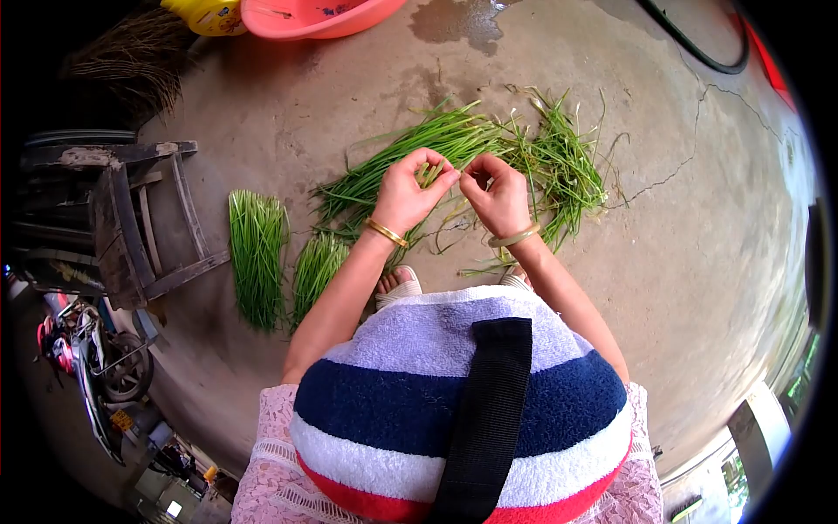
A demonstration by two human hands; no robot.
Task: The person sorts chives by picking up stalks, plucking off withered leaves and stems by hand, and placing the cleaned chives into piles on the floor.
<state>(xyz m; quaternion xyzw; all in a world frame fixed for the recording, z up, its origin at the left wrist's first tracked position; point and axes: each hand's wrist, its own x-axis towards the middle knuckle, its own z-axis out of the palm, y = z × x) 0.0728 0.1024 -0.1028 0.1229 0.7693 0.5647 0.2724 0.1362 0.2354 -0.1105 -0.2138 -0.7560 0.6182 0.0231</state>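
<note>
My left hand [410,194] is curled around a few green chive stalks [428,175], with its thumb and forefinger pinched together. Fingertips of my right hand [499,194] meet it at the same spot, also in a pinch; what lies between them is too small to make out. Beyond my hands a loose heap of long green chives [436,140] spreads over the floor. To its right lies a tangled pile of chives and trimmings [563,166]. Two neat bunches rest left of my arm: one chive bunch [257,258] farther out and another bunch [319,272] closer, partly hidden.
A worn wooden stool [144,223] stands at the left, near a twig broom [131,61]. A pink basin [319,19] and a yellow container [208,14] are at the top. A dark hose [698,57] curves at upper right. A motorbike [96,358] is parked at lower left.
</note>
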